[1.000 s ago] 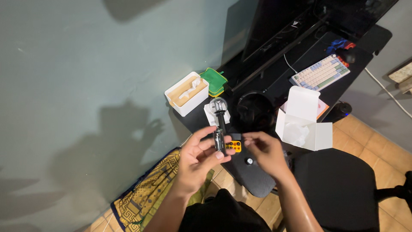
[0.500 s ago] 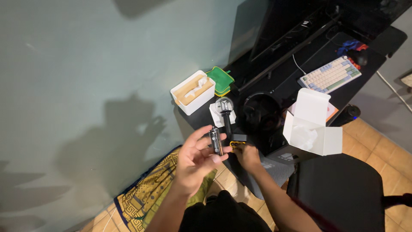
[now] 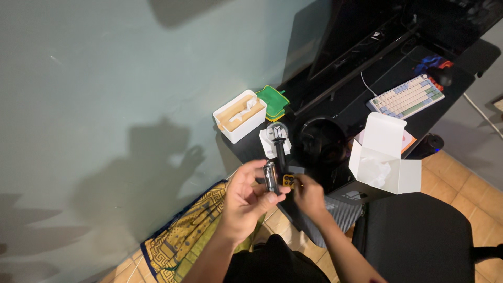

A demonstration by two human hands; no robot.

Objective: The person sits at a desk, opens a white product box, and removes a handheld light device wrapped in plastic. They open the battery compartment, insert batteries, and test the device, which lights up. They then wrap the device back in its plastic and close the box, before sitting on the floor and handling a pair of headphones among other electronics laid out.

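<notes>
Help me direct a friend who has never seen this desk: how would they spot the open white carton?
Start at the black desk with the pale keyboard. Near its front edge, beside the black headphones, sits the white carton. Only it has flaps standing open and white wrapping inside.

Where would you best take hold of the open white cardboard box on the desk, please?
Grip the open white cardboard box by its side walls, coming from above: its lid flap stands upright at the back, white paper fills the inside, and the walls look thin, so a gentle pinch is probably safest.

Left hand (image 3: 246,202) grips a dark cylinder (image 3: 270,176).
</notes>
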